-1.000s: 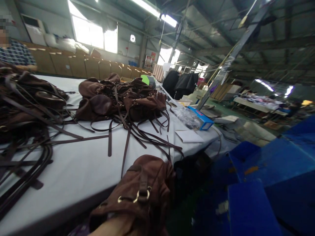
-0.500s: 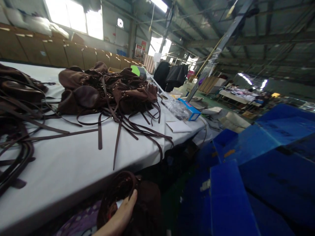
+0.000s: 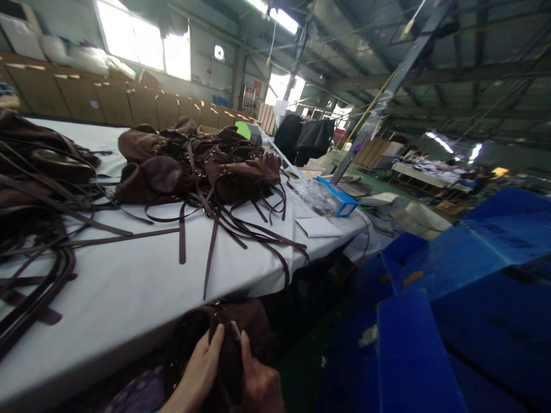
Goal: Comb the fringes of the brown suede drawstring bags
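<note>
Low in front of the table edge I have a dark brown bag with small metal rings. My left hand is closed on the bag's fabric, its thumb lying on top and the other fingers hidden in the folds. Close to its right, my right hand is closed around a small tool with a thin silver tip. Its index finger lies along the tool, and the tip is at the bag's surface. The tool's handle is hidden, so its kind is unclear.
More brown bags with long trailing straps lie piled on the white-covered table. A blue box and clear plastic sit at its far right. Large blue bins stand to my right. Cardboard cartons line the back.
My right hand has come into view with the silver-tipped tool at the bag. My left hand has moved from the bag's opening to its outer fabric, and the bag has turned.
</note>
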A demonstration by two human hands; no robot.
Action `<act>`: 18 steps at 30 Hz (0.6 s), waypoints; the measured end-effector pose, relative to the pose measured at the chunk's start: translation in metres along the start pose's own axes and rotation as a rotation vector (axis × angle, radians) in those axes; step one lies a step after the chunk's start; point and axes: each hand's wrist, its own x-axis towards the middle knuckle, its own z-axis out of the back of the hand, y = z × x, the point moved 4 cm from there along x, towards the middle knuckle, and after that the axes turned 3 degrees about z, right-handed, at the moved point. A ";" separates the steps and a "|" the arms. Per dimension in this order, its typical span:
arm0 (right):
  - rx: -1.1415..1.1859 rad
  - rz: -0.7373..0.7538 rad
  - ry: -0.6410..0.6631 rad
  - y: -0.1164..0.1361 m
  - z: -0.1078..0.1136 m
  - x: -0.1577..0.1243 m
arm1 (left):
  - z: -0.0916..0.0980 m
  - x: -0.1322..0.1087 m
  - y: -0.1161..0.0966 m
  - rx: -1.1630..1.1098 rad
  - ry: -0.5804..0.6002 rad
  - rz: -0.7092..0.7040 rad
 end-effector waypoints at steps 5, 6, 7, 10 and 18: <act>-0.240 -0.157 0.146 -0.041 -0.012 -0.015 | 0.002 -0.005 0.001 0.051 -0.054 -0.091; -0.242 -0.163 0.156 -0.046 -0.012 -0.016 | 0.000 -0.005 0.002 0.054 -0.051 -0.095; -0.244 -0.173 0.166 -0.049 -0.013 -0.017 | -0.001 -0.004 0.003 0.058 -0.049 -0.102; -0.230 -0.205 0.210 -0.051 -0.022 -0.016 | -0.004 0.000 0.006 0.084 -0.009 -0.120; 0.040 -1.059 0.524 -0.172 0.013 -0.079 | 0.027 0.005 0.003 0.060 -0.046 -0.168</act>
